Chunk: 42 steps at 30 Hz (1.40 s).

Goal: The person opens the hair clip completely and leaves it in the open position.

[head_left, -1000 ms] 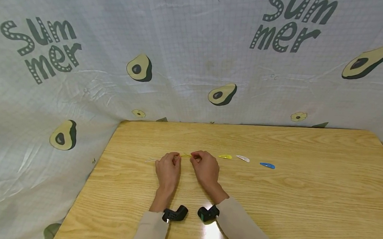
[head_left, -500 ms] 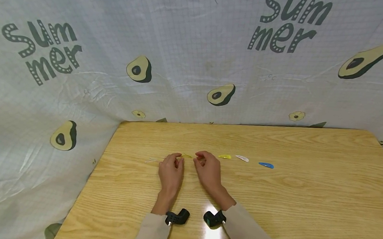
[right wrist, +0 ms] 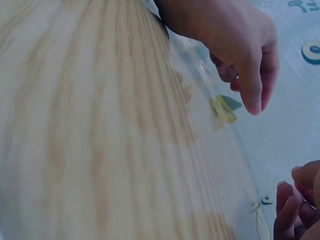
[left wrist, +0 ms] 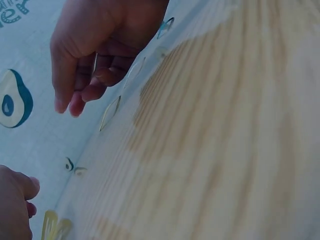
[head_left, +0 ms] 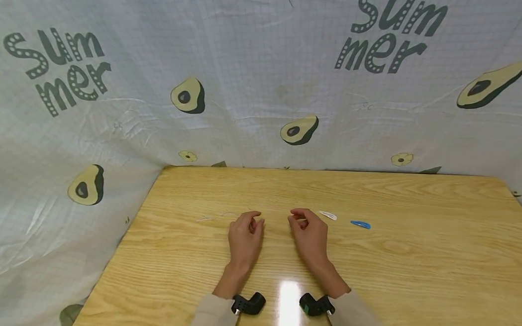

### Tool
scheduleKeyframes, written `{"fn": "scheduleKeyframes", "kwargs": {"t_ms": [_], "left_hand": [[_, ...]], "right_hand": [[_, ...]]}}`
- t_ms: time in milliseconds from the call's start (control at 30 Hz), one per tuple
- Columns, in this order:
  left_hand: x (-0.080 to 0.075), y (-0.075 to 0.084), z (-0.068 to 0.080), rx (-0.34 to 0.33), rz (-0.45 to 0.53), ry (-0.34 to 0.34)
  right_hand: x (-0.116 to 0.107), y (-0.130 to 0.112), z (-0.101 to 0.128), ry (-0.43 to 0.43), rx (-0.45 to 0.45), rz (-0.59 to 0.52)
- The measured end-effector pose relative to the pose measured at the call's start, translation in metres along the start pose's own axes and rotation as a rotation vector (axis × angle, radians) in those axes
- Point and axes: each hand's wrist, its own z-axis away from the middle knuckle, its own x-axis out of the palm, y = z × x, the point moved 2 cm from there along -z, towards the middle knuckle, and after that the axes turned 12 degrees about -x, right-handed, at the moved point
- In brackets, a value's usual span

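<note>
- Left hand [head_left: 245, 232]: fingers loosely curled and holding nothing. It hovers over a yellow snap clip [right wrist: 223, 107] that lies flat on the worktop [head_left: 416, 272], and I see no contact.
- Right hand [head_left: 309, 233]: same loose curl, thumb near forefinger, nothing pinched. A second yellow snap clip [left wrist: 111, 112] lies just below its fingertips. The head view hides both yellow clips behind the hands.
- White snap clip [head_left: 328, 215]: at 1 o'clock from the right hand, just beside it.
- Blue snap clip [head_left: 360, 224]: at 3 o'clock from the white one, near it.
- Thin pale strand [head_left: 210, 218]: at 9 o'clock from the left hand. Too fine to tell what it is.
- Avocado-print cloth [head_left: 249, 57]: hangs at 12 o'clock, behind the worktop.
- Risks, as I judge them:
  - The clips are flat and the worktop is glossy, so a shallow pinch would probably skid a clip away rather than lift it.
  - The right hand sits close to the white clip, and any sideways drift could knock it out of line.
  - The strand could snag on the left fingers.
</note>
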Motion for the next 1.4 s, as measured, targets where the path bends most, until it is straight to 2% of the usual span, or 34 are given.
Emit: {"fn": "scheduleKeyframes", "kwargs": {"t_ms": [333,600,733,833,1167,1400], "left_hand": [[0.021,0.016,0.002,0.05,0.027,-0.035],[0.034,0.023,-0.003,0.031,0.026,-0.089],[0.04,0.024,-0.003,0.003,-0.008,-0.139],[0.045,0.025,-0.004,-0.005,-0.043,-0.177],[0.057,0.026,-0.014,0.065,-0.113,-0.259],[0.061,0.027,-0.016,0.024,-0.142,-0.353]], "right_hand": [[-0.025,0.015,-0.002,0.014,0.027,0.049],[-0.037,0.023,-0.003,0.015,0.071,0.1],[-0.035,0.028,-0.001,-0.019,0.083,0.116],[-0.034,0.03,-0.001,-0.038,0.061,0.15],[-0.026,0.031,-0.003,-0.079,0.022,0.341],[-0.025,0.028,-0.004,-0.094,0.036,0.406]]}}
